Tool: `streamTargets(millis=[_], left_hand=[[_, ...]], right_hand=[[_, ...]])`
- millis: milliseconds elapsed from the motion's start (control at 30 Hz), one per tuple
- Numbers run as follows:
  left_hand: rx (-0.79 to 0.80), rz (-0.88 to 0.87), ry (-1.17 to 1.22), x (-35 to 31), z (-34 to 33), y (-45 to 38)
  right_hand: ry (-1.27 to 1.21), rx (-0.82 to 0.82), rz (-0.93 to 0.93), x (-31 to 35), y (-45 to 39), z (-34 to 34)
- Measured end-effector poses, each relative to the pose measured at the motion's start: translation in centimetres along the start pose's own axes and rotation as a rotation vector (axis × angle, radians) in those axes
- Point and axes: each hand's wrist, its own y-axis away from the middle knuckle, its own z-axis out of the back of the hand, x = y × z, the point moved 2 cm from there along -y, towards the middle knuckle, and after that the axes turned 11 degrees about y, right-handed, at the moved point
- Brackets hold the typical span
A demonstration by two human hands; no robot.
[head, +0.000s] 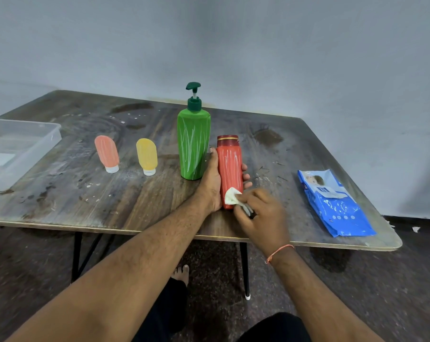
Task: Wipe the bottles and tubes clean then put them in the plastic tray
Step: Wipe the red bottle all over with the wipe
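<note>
Fingers of the left hand (212,180) curled round a tall red plastic bottle (230,169) near the desk's (134,206) front edge. The right hand (260,213) pinched a small white wipe (231,196) against the bottle's bottom part. A clear plastic tray (18,149) sat at the left edge.

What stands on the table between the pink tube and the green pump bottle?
In the head view, the yellow tube stands on its cap between the pink tube and the green pump bottle.
</note>
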Motion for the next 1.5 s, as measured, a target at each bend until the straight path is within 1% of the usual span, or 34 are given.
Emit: streamTargets(millis=[67, 133, 200, 300, 367, 433, 533, 600, 733, 800, 867, 1000, 1067, 1200, 1267, 1400, 1500], left_hand=[[0.006, -0.006, 0.008, -0.04, -0.29, 0.14], [0.005, -0.013, 0.0, -0.05, -0.47, 0.33], [0.006, -0.024, -0.015, -0.05, -0.49, 0.48], [0.008, -0.021, -0.021, -0.01, -0.42, 0.52], [0.004, -0.017, -0.017, 0.02, -0.35, 0.43], [0.001, -0.016, -0.005, 0.01, -0.35, 0.34], [-0.01, -0.033, 0.0, -0.02, -0.34, 0.37], [-0.026, -0.055, -0.009, 0.02, -0.27, 0.33], [-0.047, -0.113, -0.014, 0.1, 0.13, 0.05], [-0.059, -0.115, -0.01, 0.05, 0.18, -0.03], [-0.063, -0.109, -0.008, 0.08, 0.12, 0.02], [-0.073, -0.087, 0.01, 0.21, 0.02, -0.07], [-0.069, -0.082, -0.003, 0.33, 0.0, -0.09], [-0.06, -0.112, -0.024, 0.3, 0.21, -0.13], [-0.054, -0.106, -0.015, 0.32, 0.12, -0.06], [-0.073, -0.109, -0.003, 0.26, -0.09, 0.05], [-0.098, -0.131, -0.021, 0.29, 0.14, -0.07]], right_hand=[[0.017, 0.08, 0.102, 0.31, 0.15, 0.06], [0.026, 0.108, 0.153, 0.48, 0.26, 0.14], [0.025, 0.077, 0.121, 0.35, 0.26, 0.08], [0.029, -0.006, 0.006, 0.09, 0.2, -0.12], [0.025, -0.025, -0.032, 0.08, 0.09, -0.25], [0.006, 0.001, -0.014, 0.14, -0.03, -0.27], [-0.002, 0.089, 0.05, 0.19, -0.11, -0.14], [-0.001, 0.106, 0.058, 0.25, -0.04, -0.02], [-0.002, -0.001, -0.077, -0.02, -0.03, -0.16], [-0.012, -0.022, -0.134, -0.29, -0.18, -0.37], [-0.038, 0.023, -0.115, -0.27, -0.32, -0.47], [-0.016, 0.12, 0.01, 0.43, -0.24, -0.34], [-0.002, 0.101, 0.009, 0.53, -0.11, -0.22], [0.024, -0.024, -0.1, 0.15, -0.13, -0.36], [0.022, -0.002, -0.082, 0.25, -0.23, -0.42], [0.016, 0.118, 0.007, 0.44, -0.28, -0.29], [-0.038, 0.086, -0.041, 0.43, -0.19, -0.11]])
